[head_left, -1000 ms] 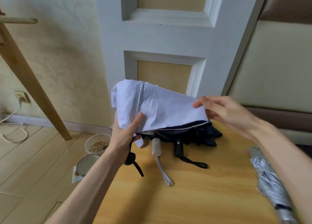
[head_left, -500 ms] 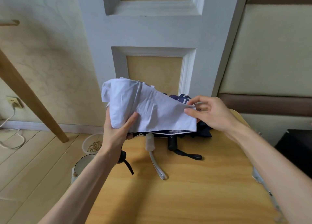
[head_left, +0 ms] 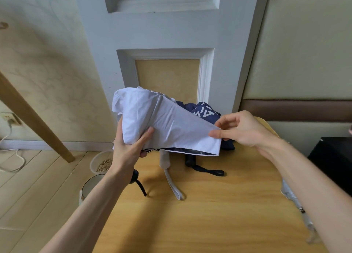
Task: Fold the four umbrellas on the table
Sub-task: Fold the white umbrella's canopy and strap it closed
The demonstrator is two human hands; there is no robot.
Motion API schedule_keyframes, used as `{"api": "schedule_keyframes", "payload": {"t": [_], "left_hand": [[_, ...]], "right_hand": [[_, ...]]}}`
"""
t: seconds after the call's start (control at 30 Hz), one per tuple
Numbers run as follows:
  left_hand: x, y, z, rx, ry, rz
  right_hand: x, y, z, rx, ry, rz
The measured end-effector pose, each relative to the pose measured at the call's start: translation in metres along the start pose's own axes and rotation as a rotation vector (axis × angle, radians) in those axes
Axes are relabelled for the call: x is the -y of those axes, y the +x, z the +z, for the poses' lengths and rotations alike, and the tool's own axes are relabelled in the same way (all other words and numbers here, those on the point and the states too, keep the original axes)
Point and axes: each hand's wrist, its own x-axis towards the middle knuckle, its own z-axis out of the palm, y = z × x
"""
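Left hand (head_left: 131, 149) clamped around the bunched end of the white umbrella (head_left: 163, 123), right hand (head_left: 242, 130) pinching its canopy corner (hands apart, umbrella lifted above the table's far edge). Underneath, against that far edge of the table (head_left: 209, 214), a navy umbrella (head_left: 205, 110), a beige handle (head_left: 165, 160) and a black handle (head_left: 190, 160).

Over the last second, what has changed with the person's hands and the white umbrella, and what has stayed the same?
The right hand closed from open fingers at the white umbrella's fabric edge into a pinch on that edge. The left hand kept its grip on the bunched end. The view shifted, so the silver umbrella now shows only at the table's right edge. The navy umbrella and the handles stayed put.
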Motion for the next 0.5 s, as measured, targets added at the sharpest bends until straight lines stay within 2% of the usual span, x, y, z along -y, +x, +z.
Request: {"api": "schedule_keyframes", "payload": {"t": [0.17, 0.37, 0.5], "left_hand": [[-0.002, 0.001, -0.005, 0.002, -0.03, -0.004], [-0.006, -0.002, -0.003, 0.029, -0.011, 0.007], [-0.005, -0.001, -0.002, 0.026, -0.008, 0.013]], "right_hand": [[0.002, -0.006, -0.004, 0.064, 0.063, -0.048], [-0.002, -0.014, -0.004, 0.248, -0.168, -0.085], [-0.007, -0.018, -0.007, 0.18, -0.148, -0.104]]}}
